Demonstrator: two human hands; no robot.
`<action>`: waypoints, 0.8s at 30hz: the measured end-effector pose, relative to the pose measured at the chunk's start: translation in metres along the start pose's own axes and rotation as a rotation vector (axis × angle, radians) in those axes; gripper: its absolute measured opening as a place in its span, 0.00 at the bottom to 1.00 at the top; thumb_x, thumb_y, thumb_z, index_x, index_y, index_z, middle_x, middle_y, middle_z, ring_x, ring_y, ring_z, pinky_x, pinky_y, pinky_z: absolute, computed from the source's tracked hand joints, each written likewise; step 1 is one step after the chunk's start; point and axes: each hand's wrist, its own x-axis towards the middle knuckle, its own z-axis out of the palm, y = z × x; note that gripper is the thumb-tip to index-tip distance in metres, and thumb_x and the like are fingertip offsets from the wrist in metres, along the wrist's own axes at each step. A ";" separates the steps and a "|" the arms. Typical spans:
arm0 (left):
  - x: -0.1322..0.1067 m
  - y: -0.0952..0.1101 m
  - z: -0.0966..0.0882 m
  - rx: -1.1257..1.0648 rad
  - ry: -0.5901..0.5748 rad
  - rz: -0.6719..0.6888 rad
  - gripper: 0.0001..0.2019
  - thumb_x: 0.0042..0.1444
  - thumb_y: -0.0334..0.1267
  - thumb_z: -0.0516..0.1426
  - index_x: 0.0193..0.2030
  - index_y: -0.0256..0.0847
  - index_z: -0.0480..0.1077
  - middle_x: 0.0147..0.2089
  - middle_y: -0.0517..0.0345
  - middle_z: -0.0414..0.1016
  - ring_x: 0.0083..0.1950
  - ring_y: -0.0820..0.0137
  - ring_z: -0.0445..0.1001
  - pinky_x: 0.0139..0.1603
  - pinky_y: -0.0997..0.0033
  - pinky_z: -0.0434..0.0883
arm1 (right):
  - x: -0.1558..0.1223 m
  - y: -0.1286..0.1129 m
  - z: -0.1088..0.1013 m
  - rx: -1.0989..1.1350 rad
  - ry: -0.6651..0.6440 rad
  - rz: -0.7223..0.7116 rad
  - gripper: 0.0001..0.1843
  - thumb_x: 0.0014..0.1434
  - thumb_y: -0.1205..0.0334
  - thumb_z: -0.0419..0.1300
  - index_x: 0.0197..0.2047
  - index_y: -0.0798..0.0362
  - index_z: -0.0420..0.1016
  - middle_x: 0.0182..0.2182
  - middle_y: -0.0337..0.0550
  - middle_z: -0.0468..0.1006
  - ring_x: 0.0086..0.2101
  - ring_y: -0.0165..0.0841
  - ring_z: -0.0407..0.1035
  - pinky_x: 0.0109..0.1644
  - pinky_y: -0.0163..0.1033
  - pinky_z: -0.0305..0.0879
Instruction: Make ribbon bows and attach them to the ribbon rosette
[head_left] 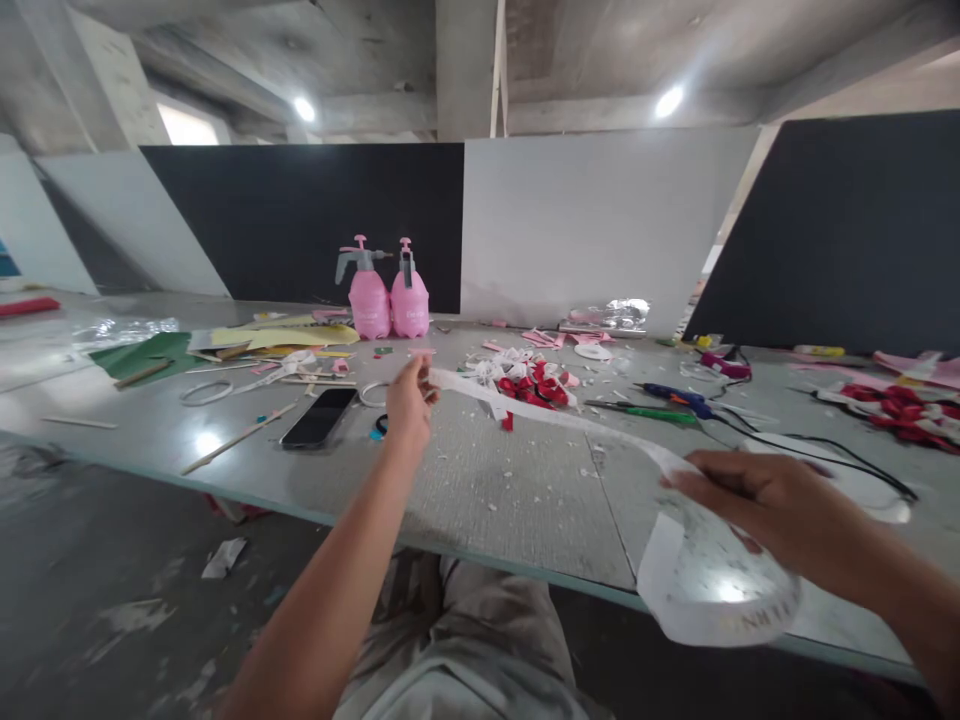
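A white ribbon (540, 412) with some printed letters on its loose end runs between my two hands above the table. My left hand (411, 395) pinches one end near the middle of the table. Further along the strip, my right hand (757, 490) grips it between thumb and fingers, and the rest curls down in a loop over the table's front edge. Behind the stretched ribbon lies a pile of red and white ribbon pieces (536, 380). A black phone (320, 418) lies to the left of my left hand.
Two pink spray bottles (370, 305) stand at the back. A blue glue gun (679, 400) with a black cable and green-handled scissors (656, 413) lie near my right hand. Yellow paper (281, 337), thin sticks and scraps cover the left; more red ribbon (900, 412) lies far right.
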 end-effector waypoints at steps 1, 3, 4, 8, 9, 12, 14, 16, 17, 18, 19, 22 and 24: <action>0.001 0.002 -0.001 -0.019 0.023 0.067 0.18 0.46 0.52 0.63 0.30 0.39 0.67 0.28 0.63 0.68 0.25 0.80 0.66 0.26 0.78 0.61 | 0.004 0.001 -0.003 -0.099 0.092 -0.063 0.18 0.59 0.41 0.57 0.34 0.44 0.80 0.20 0.44 0.73 0.20 0.35 0.66 0.24 0.39 0.58; -0.002 0.007 0.001 -0.011 -0.038 0.234 0.17 0.48 0.51 0.63 0.28 0.39 0.65 0.28 0.63 0.67 0.28 0.79 0.67 0.30 0.78 0.63 | 0.014 0.001 -0.007 -0.254 0.256 -0.232 0.14 0.60 0.46 0.57 0.42 0.40 0.81 0.30 0.46 0.81 0.27 0.39 0.73 0.30 0.42 0.64; -0.007 0.009 0.005 0.025 -0.102 0.297 0.16 0.48 0.49 0.63 0.28 0.40 0.65 0.28 0.63 0.67 0.29 0.78 0.67 0.32 0.77 0.63 | 0.021 0.000 -0.008 -0.308 0.319 -0.323 0.14 0.61 0.48 0.56 0.44 0.39 0.80 0.33 0.45 0.82 0.30 0.41 0.75 0.33 0.43 0.66; -0.040 0.011 0.037 0.257 -0.536 0.277 0.15 0.47 0.46 0.66 0.37 0.41 0.73 0.36 0.57 0.75 0.36 0.74 0.72 0.38 0.75 0.67 | 0.058 -0.009 -0.002 -0.413 0.467 -0.544 0.15 0.64 0.55 0.53 0.47 0.39 0.80 0.40 0.43 0.83 0.35 0.39 0.76 0.37 0.41 0.66; -0.048 0.008 0.047 0.307 -0.701 0.189 0.15 0.51 0.50 0.63 0.38 0.40 0.74 0.37 0.54 0.76 0.36 0.72 0.73 0.38 0.74 0.67 | 0.070 -0.012 0.001 -0.418 0.471 -0.579 0.15 0.64 0.56 0.53 0.47 0.40 0.80 0.40 0.42 0.83 0.35 0.37 0.76 0.37 0.40 0.65; -0.058 -0.006 0.072 0.385 -1.043 -0.100 0.22 0.55 0.57 0.57 0.34 0.37 0.75 0.35 0.48 0.77 0.32 0.70 0.75 0.34 0.70 0.69 | 0.108 -0.016 0.016 -0.434 0.489 -0.640 0.15 0.64 0.57 0.54 0.47 0.43 0.80 0.37 0.42 0.82 0.35 0.35 0.74 0.37 0.38 0.64; -0.053 -0.019 0.081 0.402 -1.020 -0.147 0.20 0.51 0.55 0.61 0.31 0.37 0.74 0.31 0.50 0.76 0.28 0.72 0.73 0.32 0.71 0.68 | 0.130 -0.014 0.029 -0.468 0.502 -0.681 0.15 0.64 0.58 0.53 0.48 0.44 0.80 0.35 0.43 0.81 0.35 0.34 0.73 0.36 0.37 0.63; -0.042 -0.033 0.084 0.370 -0.943 -0.132 0.19 0.49 0.54 0.63 0.30 0.37 0.71 0.27 0.55 0.74 0.25 0.74 0.72 0.29 0.73 0.67 | 0.148 -0.009 0.042 -0.468 0.539 -0.685 0.15 0.65 0.60 0.53 0.48 0.45 0.80 0.35 0.45 0.79 0.36 0.35 0.71 0.37 0.38 0.63; -0.037 -0.039 0.084 0.350 -0.909 -0.126 0.19 0.49 0.54 0.63 0.30 0.37 0.70 0.27 0.57 0.73 0.23 0.76 0.70 0.27 0.74 0.66 | 0.154 -0.006 0.049 -0.447 0.556 -0.687 0.15 0.64 0.60 0.53 0.48 0.46 0.80 0.37 0.47 0.78 0.38 0.37 0.71 0.38 0.38 0.64; -0.033 -0.045 0.083 0.345 -0.886 -0.126 0.19 0.49 0.54 0.63 0.30 0.38 0.69 0.27 0.59 0.73 0.21 0.77 0.69 0.25 0.75 0.65 | 0.158 -0.003 0.055 -0.406 0.577 -0.686 0.15 0.64 0.60 0.53 0.48 0.46 0.80 0.38 0.49 0.77 0.40 0.38 0.70 0.40 0.40 0.65; -0.029 -0.051 0.081 0.353 -0.875 -0.112 0.20 0.49 0.55 0.62 0.30 0.38 0.68 0.27 0.60 0.72 0.19 0.79 0.67 0.23 0.76 0.62 | 0.162 0.000 0.062 -0.349 0.587 -0.687 0.16 0.64 0.60 0.53 0.48 0.47 0.80 0.41 0.50 0.77 0.43 0.40 0.69 0.43 0.42 0.66; -0.026 -0.065 0.074 0.399 -0.852 -0.019 0.20 0.51 0.55 0.61 0.30 0.38 0.68 0.24 0.63 0.69 0.15 0.82 0.59 0.18 0.76 0.54 | 0.165 0.007 0.078 -0.094 0.501 -0.691 0.19 0.63 0.62 0.51 0.54 0.49 0.76 0.48 0.51 0.75 0.49 0.42 0.68 0.52 0.47 0.65; -0.028 -0.070 0.070 0.428 -0.850 0.044 0.19 0.52 0.55 0.60 0.30 0.38 0.69 0.21 0.64 0.66 0.15 0.81 0.57 0.19 0.76 0.53 | 0.164 0.009 0.084 0.107 0.421 -0.650 0.20 0.64 0.60 0.48 0.55 0.50 0.73 0.49 0.50 0.76 0.49 0.41 0.68 0.53 0.47 0.65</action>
